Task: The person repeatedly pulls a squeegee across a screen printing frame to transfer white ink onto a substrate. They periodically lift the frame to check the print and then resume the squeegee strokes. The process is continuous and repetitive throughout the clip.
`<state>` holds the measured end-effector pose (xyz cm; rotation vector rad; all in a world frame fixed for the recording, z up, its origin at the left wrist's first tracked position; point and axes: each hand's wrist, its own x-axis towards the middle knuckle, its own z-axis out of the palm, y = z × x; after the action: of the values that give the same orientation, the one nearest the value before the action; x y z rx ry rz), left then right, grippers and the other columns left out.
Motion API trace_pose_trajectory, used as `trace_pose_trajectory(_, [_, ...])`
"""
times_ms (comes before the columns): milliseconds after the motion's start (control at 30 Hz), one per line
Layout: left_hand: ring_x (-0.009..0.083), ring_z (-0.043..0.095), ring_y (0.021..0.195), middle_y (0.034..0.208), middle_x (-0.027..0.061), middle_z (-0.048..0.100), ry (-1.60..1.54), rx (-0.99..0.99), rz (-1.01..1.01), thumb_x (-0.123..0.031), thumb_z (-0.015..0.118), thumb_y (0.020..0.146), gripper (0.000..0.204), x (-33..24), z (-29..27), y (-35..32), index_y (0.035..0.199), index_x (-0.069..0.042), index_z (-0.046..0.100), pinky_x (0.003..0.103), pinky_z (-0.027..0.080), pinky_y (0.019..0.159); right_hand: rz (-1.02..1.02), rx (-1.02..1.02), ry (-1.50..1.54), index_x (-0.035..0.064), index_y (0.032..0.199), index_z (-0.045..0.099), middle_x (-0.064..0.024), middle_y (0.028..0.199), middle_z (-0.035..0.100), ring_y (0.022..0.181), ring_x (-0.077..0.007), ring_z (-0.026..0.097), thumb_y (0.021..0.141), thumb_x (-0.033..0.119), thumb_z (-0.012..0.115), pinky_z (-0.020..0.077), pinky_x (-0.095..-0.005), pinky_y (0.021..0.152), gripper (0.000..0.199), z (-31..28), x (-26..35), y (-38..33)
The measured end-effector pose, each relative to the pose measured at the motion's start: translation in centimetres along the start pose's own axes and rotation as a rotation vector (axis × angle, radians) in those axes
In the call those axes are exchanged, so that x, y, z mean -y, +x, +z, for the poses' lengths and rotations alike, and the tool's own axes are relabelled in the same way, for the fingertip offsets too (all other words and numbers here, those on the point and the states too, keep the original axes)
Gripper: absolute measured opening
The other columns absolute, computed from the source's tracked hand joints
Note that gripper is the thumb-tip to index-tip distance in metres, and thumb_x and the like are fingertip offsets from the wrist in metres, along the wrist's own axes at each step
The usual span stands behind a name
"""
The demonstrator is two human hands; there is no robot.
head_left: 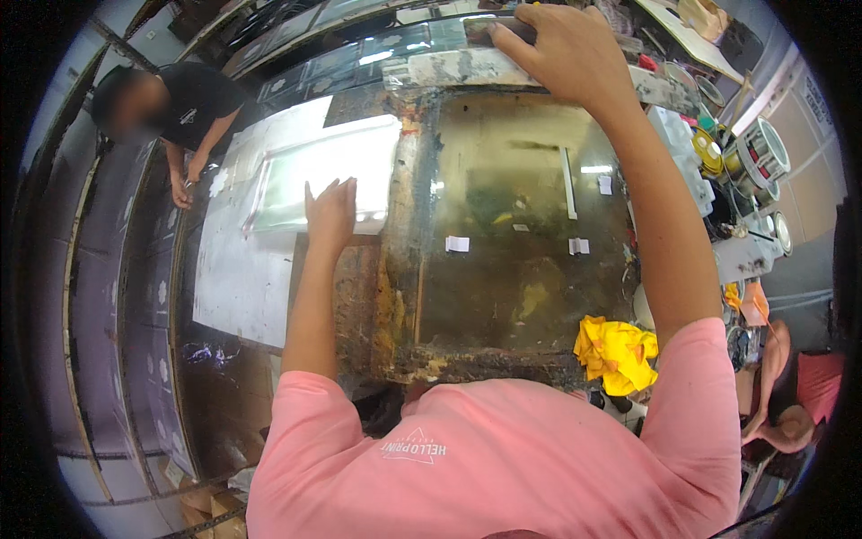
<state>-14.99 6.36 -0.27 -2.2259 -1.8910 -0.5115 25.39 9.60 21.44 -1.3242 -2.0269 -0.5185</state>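
Observation:
My left hand (330, 216) is at the near edge of a stack of pale, glossy sheets (305, 166), its fingers spread over them. Whether it presses on them or hovers, I cannot tell. At the far edge of the bench, my right arm is stretched out and my right hand (575, 54) curls round a dark brown bar (498, 31), thumb on the near side. What the bar belongs to is hidden. Between my arms lies a glossy, stained worktop (521, 305) carrying several small white tabs (457, 243) and a narrow white strip (570, 184).
A paint-spattered pale beam (458, 69) runs along the worktop's far side. A crumpled yellow cloth (615, 353) lies at the near right corner. Tins (765, 148) and tubs crowd the right. Another person (189, 99) stands at far left beside long racks (135, 287).

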Motion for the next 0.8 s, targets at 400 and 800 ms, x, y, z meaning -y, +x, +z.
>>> trace_pose_trajectory(400, [0.043, 0.028, 0.159, 0.169, 0.0234, 0.038, -0.228, 0.276, 0.397, -0.09, 0.052, 0.087, 0.113, -22.7, 6.3, -3.6, 0.159, -0.003, 0.049, 0.068, 0.002, 0.129, -0.013, -0.02, -0.002, 0.0013, 0.083, 0.076, -0.0218, 0.086, 0.076, 0.088, -0.0397, 0.073, 0.097, 0.052, 0.058, 0.049, -0.0508, 0.087, 0.055, 0.0, 0.0, 0.7])
trace_pose_trajectory(800, [0.043, 0.022, 0.163, 0.172, 0.0249, 0.031, -0.289, 0.292, 0.478, -0.1, 0.049, 0.077, 0.129, -29.9, 7.6, -4.2, 0.163, -0.003, 0.044, 0.077, -0.007, 0.123, 0.001, 0.031, 0.018, -0.0034, 0.081, 0.076, -0.0275, 0.078, 0.073, 0.082, -0.0429, 0.074, 0.095, 0.05, 0.056, 0.0563, -0.0525, 0.082, 0.059, -0.3, -0.6, 2.4])
